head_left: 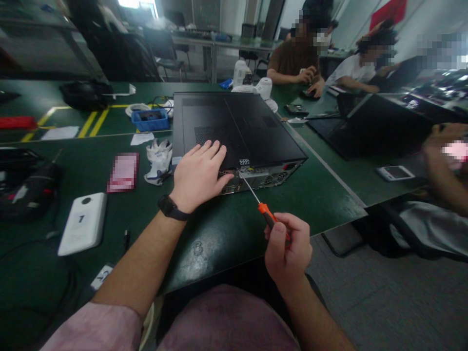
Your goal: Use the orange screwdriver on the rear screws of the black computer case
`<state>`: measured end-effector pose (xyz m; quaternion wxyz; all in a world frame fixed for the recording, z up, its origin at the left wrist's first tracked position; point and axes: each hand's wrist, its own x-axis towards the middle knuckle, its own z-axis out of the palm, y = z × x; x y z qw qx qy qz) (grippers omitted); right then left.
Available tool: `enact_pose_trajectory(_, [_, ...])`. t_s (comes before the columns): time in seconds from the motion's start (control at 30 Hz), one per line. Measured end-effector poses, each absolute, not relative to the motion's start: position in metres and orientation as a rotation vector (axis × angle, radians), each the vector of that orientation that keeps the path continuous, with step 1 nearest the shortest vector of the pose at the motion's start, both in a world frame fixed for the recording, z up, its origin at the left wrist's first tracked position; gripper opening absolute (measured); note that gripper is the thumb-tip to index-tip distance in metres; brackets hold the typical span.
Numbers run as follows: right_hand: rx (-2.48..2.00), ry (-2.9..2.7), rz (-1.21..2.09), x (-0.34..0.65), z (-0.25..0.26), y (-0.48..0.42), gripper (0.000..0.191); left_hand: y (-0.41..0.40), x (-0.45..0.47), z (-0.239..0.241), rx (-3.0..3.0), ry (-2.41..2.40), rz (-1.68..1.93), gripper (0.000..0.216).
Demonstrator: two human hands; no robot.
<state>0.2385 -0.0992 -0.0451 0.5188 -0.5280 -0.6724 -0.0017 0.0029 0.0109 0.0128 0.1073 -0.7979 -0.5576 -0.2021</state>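
A black desktop computer case [234,126] lies flat on the green table [226,234], its rear panel facing me. My left hand [200,174] rests flat on the near edge of the case top, fingers stretched out, a black watch on the wrist. My right hand [287,248] is closed round the orange handle of a screwdriver [256,197]. The thin shaft runs up and left, and its tip touches the top edge of the rear panel.
White gloves [159,161], a white device marked 1 [83,222], a blue bin [149,119] and a dark bag [86,93] lie to the left. Another open case [369,124] and a phone [395,172] sit to the right. Other people sit behind and at the right.
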Motion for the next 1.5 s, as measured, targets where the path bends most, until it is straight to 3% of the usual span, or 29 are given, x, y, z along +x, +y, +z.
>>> enact_pose_trajectory(0.27, [-1.120, -1.586, -0.055, 0.234, -0.031, -0.092, 0.022, 0.012, 0.003, 0.010, -2.343, -1.651, -0.599, 0.065])
enact_pose_trajectory(0.63, [-1.244, -1.557, -0.044, 0.233, -0.036, -0.093, 0.013, 0.013, 0.002, 0.010, -2.330, -1.628, -0.576, 0.064])
enact_pose_trajectory(1.13, [-1.158, -1.723, -0.015, 0.227, 0.019, -0.087, 0.014, 0.014, 0.002, 0.008, -2.295, -1.602, -0.538, 0.065])
enact_pose_trajectory(1.5, [-1.188, -1.505, -0.034, 0.220, -0.034, -0.096, 0.019, 0.015, 0.002, 0.009, -2.278, -1.598, -0.510, 0.063])
